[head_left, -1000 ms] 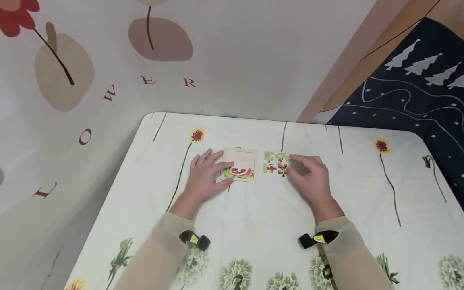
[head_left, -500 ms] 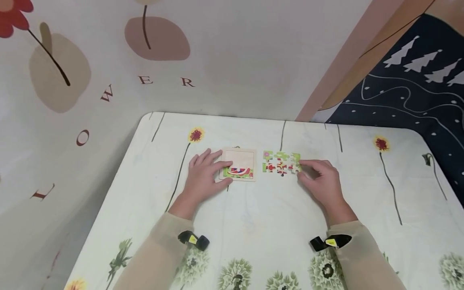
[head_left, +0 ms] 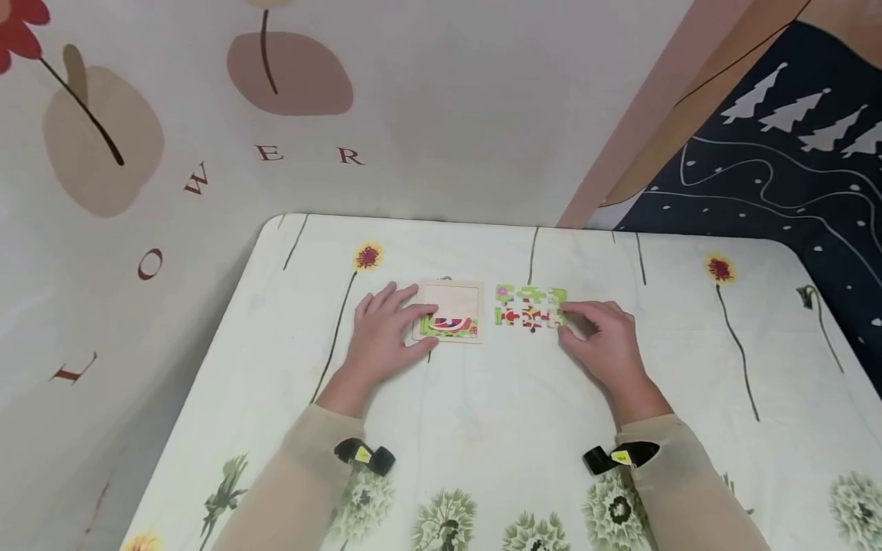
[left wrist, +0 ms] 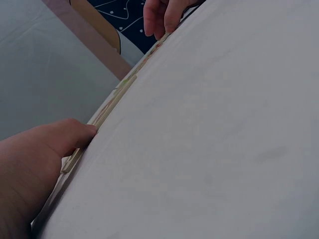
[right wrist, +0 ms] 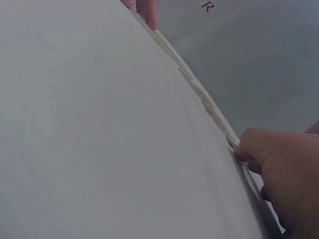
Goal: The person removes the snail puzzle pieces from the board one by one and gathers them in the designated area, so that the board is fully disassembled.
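Observation:
A square wooden puzzle tray (head_left: 451,294) lies on the table in the head view, its lower part filled with a red, blue and green picture. My left hand (head_left: 379,337) rests on its left side with fingers spread, the index finger over the tray and the thumb at the lower edge. To the right, several loose jigsaw pieces (head_left: 530,294) lie in two rows, printed green and red. My right hand (head_left: 606,337) pinches the lower right puzzle piece (head_left: 555,317) between thumb and index finger. Both wrist views show the tray (left wrist: 115,104) and pieces (right wrist: 212,112) nearly edge-on.
A white flower-printed cloth (head_left: 468,428) covers the table. Behind it hangs a pale printed backdrop (head_left: 441,153), with a dark panel of white trees (head_left: 772,176) at the right. Black wrist cameras (head_left: 365,455) are strapped over both sleeves.
My right hand shifted right from over the right-hand pieces, uncovering them, then slightly back left. The lower pieces now sit closer together. My left hand has stayed on the tray.

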Demonstrator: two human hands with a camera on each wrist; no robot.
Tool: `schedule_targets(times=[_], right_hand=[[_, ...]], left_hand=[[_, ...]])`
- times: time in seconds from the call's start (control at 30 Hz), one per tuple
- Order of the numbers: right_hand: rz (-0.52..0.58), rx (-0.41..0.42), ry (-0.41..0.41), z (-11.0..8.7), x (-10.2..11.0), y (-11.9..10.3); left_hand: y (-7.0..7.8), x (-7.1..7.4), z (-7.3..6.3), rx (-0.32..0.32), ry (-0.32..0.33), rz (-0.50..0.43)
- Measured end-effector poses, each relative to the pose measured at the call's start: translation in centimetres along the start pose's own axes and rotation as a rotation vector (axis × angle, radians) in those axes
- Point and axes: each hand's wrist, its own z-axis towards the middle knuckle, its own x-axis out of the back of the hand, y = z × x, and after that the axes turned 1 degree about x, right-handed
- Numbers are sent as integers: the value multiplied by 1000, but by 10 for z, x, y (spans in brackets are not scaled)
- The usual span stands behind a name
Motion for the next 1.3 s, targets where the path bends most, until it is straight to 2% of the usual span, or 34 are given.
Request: schedule_targets(times=[0.5, 0.73, 0.93, 1.17, 1.3], right_hand=[[13, 52, 49, 1, -3, 0], [23, 91, 82, 3, -11, -6], [20, 171, 90, 8, -28, -25], [-26, 243, 19, 10, -55, -55], [-12, 262, 13, 13, -70, -74]], left_hand=[[0, 0, 0, 0, 4, 0], [1, 0, 0, 23, -19, 15], [2, 2, 0, 33, -19, 12], [2, 2, -1, 32, -20, 2], [2, 2, 0, 37, -15, 1]])
